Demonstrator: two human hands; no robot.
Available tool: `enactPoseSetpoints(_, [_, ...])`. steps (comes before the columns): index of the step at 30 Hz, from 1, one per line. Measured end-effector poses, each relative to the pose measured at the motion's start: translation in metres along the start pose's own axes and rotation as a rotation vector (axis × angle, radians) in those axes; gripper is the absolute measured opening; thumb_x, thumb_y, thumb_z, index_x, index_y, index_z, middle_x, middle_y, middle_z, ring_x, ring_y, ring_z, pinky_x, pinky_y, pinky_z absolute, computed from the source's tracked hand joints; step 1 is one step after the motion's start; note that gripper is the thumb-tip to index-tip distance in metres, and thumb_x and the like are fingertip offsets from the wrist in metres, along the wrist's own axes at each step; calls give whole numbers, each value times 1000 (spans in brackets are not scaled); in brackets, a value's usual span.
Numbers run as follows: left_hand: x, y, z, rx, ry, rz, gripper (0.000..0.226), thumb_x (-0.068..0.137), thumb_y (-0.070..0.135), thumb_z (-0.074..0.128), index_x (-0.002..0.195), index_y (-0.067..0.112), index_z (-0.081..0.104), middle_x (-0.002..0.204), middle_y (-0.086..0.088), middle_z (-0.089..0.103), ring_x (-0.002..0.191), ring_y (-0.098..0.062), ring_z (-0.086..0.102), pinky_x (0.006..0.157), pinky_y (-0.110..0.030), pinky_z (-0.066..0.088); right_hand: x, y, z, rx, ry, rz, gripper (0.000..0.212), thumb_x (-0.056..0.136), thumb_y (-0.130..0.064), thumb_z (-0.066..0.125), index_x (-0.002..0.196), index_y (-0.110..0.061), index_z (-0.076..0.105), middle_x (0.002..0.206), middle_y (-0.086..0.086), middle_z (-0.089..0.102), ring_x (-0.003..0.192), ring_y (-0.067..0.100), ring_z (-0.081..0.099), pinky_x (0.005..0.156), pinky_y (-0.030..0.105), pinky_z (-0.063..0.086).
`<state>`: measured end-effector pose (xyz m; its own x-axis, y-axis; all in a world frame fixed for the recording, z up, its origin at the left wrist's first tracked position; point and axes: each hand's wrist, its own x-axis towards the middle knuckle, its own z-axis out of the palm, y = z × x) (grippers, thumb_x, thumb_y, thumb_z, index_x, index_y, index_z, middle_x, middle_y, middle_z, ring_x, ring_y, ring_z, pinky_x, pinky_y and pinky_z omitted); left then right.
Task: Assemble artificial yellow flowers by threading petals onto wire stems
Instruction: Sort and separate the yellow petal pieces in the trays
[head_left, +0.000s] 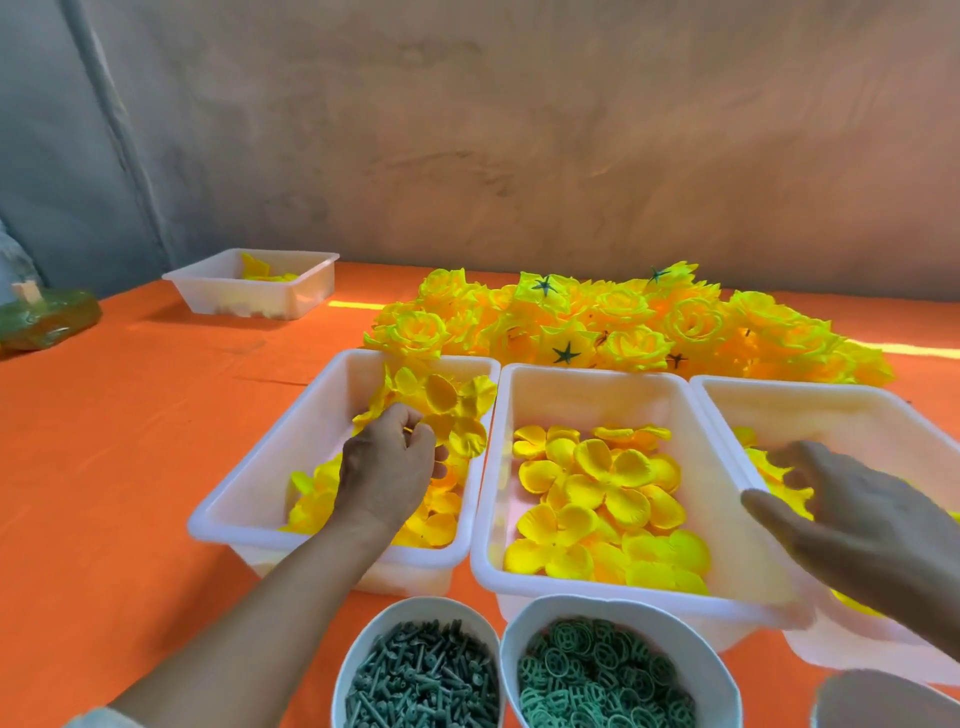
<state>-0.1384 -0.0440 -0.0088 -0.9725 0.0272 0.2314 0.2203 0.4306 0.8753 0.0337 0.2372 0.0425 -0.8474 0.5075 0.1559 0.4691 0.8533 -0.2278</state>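
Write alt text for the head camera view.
A person's left hand pinches yellow petals in the left tray while the right hand reaches into the right tray. Finished flowers lie behind; two bowls of green parts stand in front.

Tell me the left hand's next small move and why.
Probably lift the left hand straight up out of the left tray with one petal: its fingers are curled among the loose petals there, seemingly pinching one, while the right hand reaches open into the right tray.
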Motion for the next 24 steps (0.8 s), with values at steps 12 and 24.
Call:
enactPoseSetpoints(12, [-20,3,9,240,11,260,11,93,19,51,93,15,62,78,-9,72,82,-34,65,74,-45,49,32,-135,45,1141,-574,-24,27,85,-29,70,106,-14,62,99,7,70,84,18,66,66,29,52])
enactPoseSetpoints(24, [-22,2,9,213,-41,290,7,90,19,54,86,18,60,67,-4,66,70,-29,64,65,-40,50,25,-120,75,1373,-526,64,18,81,-16,74,87,-19,57,75,2,68,59,13,60,48,23,44])
